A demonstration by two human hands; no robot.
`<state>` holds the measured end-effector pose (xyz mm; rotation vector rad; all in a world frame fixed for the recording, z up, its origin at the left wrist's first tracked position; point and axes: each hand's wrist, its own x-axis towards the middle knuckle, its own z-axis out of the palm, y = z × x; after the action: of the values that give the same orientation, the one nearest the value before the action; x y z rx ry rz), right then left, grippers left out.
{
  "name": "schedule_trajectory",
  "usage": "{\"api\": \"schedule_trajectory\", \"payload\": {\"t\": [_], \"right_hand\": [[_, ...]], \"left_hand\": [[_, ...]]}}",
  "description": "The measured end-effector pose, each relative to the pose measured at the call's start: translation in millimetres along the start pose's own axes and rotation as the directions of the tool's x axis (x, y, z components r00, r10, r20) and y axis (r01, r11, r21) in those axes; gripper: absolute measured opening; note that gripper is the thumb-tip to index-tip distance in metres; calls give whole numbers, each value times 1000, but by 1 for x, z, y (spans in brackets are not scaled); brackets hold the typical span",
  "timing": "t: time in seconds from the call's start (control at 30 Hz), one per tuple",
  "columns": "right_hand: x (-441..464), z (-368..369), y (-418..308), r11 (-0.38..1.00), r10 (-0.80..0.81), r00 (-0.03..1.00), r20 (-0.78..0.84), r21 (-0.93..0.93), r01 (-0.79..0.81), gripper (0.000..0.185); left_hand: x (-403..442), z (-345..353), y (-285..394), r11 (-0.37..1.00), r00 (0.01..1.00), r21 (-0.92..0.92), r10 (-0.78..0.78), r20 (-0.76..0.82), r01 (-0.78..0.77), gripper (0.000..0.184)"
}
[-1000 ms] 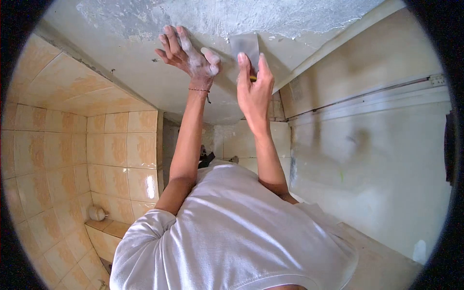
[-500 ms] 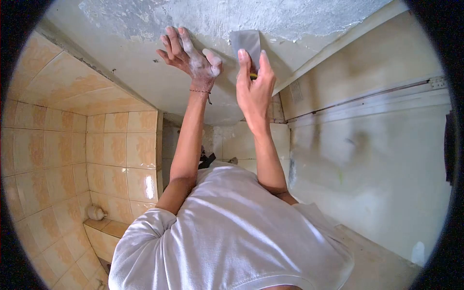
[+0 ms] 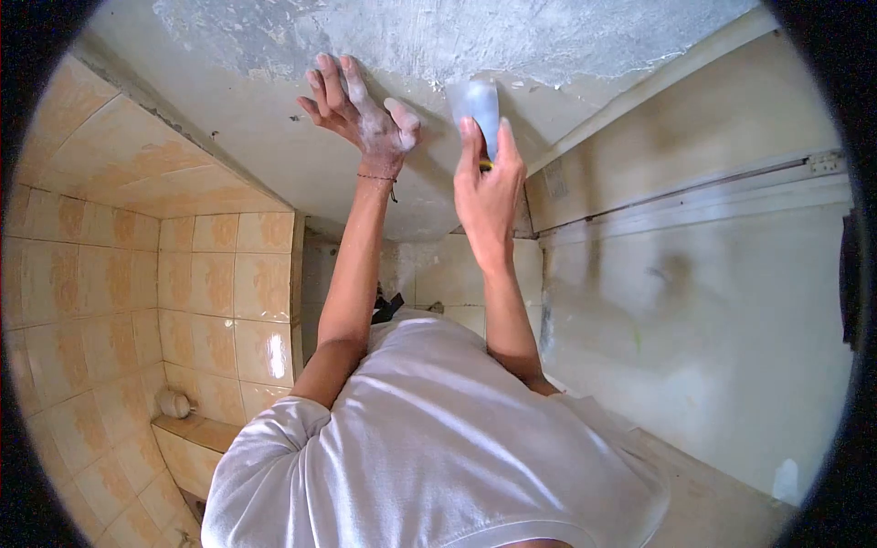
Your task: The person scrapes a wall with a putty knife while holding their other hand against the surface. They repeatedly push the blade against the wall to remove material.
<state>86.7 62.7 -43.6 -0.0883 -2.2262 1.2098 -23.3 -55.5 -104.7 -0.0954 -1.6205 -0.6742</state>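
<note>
head view: the right hand (image 3: 491,183) is closed on a scraper (image 3: 477,100), two digits visible along the lower part of its flat blade; a yellow part (image 3: 485,165) shows between them. the scraper lies directly ahead of that grip, its long axis running nearly in line with the right forearm (image 3: 510,310), its free edge at the ragged lower border of a rough grey patch (image 3: 402,32). contact between that edge and the painted surface (image 3: 228,110) cannot be confirmed. the left hand (image 3: 365,123) is spread wide with nothing visible in it, whitened with powder, fingertips just beside the same border; firm pressure cannot be judged. it stands to the left of the blade, apart from it; the right hand is the nearer, being the holder. compared with the frame half a second earlier, the scraper and right hand sit further back toward the person, and the blade appears brighter. the left hand's pose is practically unchanged.
</note>
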Motion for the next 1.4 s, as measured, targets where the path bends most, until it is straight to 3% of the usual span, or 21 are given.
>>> {"api": "schedule_trajectory", "payload": {"t": [0.07,0.33,0.43,0.73,0.8,0.9,1.07,1.13,1.2,1.4], "right_hand": [[5,4,-14,997,-35,999,22,73,33,39],[0,7,-4,999,-32,999,8,38,31,39],[1,7,-8,999,17,996,82,26,-19,38],[-2,12,-5,985,-60,998,-35,162,65,36],[-7,5,0,983,59,997,42,171,-65,38],[-6,12,-1,958,106,993,56,260,-117,39],[-7,19,3,973,57,998,17,224,-59,42],[-10,19,2,975,111,993,26,189,-114,42],[-6,16,-8,945,150,987,57,285,-160,41],[-10,26,3,967,96,995,4,236,-94,40]], "left_hand": [[-4,-2,0,1000,1000,-20,0,15,0,78],[-3,-2,0,1000,1000,-10,-6,16,6,78],[-3,-3,-1,1000,1000,-21,-12,27,13,78],[-2,-5,1,1000,999,-15,-10,36,10,78],[-2,-5,3,1000,999,-13,-14,31,15,77],[-1,-4,2,1000,1000,-8,-14,22,15,76],[-2,-3,3,1000,1000,-16,-7,14,7,75],[0,-4,4,1000,1000,-19,-9,23,9,75],[0,-4,4,1000,1000,-16,-8,27,9,76],[-1,-4,5,1000,1000,-21,-4,24,4,76]]}}
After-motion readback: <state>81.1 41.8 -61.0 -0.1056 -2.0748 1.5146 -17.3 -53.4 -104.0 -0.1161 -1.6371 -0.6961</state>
